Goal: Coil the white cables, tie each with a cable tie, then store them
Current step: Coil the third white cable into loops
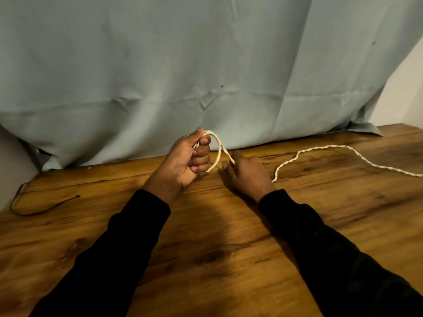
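Right now I think the job has only just begun. Nearest to me, two black sleeves (128,243) reach out over the wooden table (206,271). My left hand (185,161) is curled shut around a small loop of the white cable (217,149), held up off the table with the palm turned inward. My right hand (247,175) lies low, palm down, pinching the same cable just beside the loop. Most of the cable trails loose across the table to the right. I see no cable tie. A thin dark cord (41,208) lies far left. Behind it all hangs a pale blue cloth (206,65).
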